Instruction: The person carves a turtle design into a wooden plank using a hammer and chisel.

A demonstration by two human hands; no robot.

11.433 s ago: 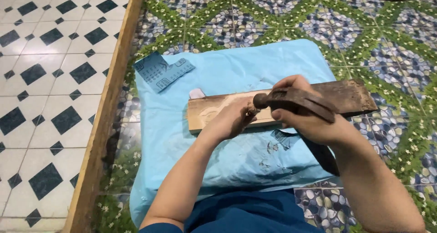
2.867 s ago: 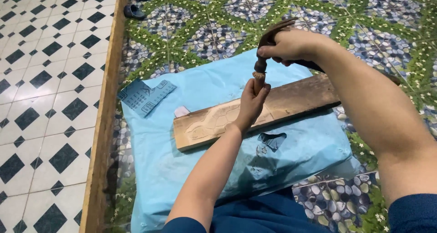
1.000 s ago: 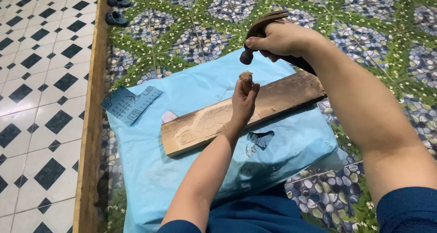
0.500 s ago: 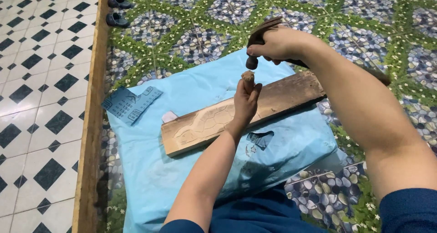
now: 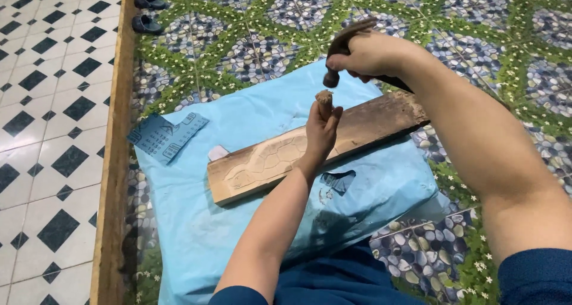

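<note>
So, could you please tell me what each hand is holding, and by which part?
The left hand grips a chisel around its shaft, upright on the plank. The right hand holds a hammer by its handle.

Left hand [image 5: 322,129] upright in closed grip, right hand [image 5: 369,55] apparently fisted just above.

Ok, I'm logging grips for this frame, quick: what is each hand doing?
Left hand: closed around an upright chisel set on the wooden plank.
Right hand: closed on a hammer, raised above the chisel.
</note>
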